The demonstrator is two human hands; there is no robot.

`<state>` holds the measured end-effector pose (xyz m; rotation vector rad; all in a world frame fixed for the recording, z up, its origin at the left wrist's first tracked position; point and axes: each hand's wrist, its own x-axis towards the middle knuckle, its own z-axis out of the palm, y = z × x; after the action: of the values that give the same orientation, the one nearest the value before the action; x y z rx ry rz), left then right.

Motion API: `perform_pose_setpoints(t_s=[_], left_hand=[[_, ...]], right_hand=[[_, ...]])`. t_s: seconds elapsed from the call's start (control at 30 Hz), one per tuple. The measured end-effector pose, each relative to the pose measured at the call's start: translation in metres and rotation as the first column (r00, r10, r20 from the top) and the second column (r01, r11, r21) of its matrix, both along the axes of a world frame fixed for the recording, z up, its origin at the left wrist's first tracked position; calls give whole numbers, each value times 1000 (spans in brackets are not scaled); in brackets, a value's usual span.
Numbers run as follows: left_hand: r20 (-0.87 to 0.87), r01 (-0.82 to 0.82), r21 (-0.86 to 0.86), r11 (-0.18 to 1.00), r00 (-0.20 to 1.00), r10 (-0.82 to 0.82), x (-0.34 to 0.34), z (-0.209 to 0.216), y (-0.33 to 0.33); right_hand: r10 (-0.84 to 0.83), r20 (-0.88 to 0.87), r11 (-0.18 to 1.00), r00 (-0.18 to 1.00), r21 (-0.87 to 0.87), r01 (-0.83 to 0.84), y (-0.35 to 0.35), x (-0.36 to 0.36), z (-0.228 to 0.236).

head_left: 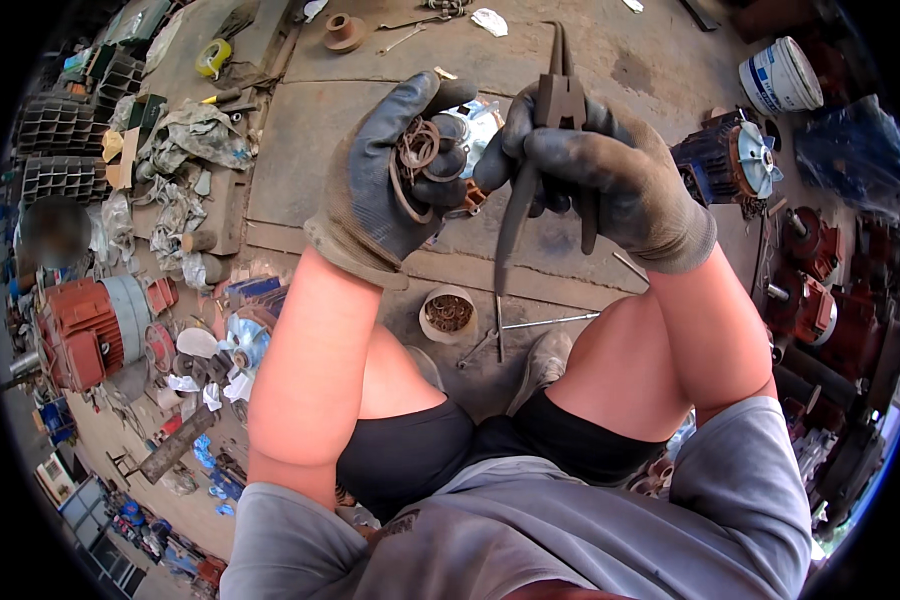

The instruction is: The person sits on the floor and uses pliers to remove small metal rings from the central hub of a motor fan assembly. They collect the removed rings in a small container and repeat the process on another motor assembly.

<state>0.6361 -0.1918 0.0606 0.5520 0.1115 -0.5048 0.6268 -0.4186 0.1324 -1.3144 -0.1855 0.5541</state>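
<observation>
In front of me my left hand (365, 190), in a dark coated work glove, is raised with its fingers curled around several thin rusty metal rings (419, 145), which look like retaining rings. Close beside it, my right hand (620, 170), gloved too, grips dark pliers (560, 98). Their slim, bent jaws point away from me, and the handles hang below the fingers. The fingertips of both hands come near each other. Behind them shows part of a light-coloured metal piece (482, 125), mostly hidden by the gloves.
Between my feet stands a tub (432, 325) of small rusty parts, with wrenches (498, 325) beside it. A motor with a pale blue fan (755, 160) and a white bucket (782, 75) are at right. A red motor (85, 330) lies left; a flanged part (343, 33) sits ahead.
</observation>
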Motion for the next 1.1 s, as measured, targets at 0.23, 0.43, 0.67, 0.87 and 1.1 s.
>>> perform_pose_setpoints(t_s=[0.23,0.43,0.67,0.87,1.1], left_hand=[[244,-203,366,908,963,117,-8,2,-12],[317,-321,482,815,931,179,-15,-5,-26],[97,-140,243,960,988,120,-11,-16,-33],[1,-31,-43,999,1000,31,-13,-16,-30],[-223,-104,-185,977,973,62,-17,2,-43]], right_hand=[[-10,114,931,993,-362,51,15,-6,5],[-36,97,873,995,-481,79,27,-5,-2],[-87,71,846,994,-522,111,28,-3,-5],[-39,109,826,993,-557,94,33,-2,1],[-62,85,830,995,-549,98,17,3,6]])
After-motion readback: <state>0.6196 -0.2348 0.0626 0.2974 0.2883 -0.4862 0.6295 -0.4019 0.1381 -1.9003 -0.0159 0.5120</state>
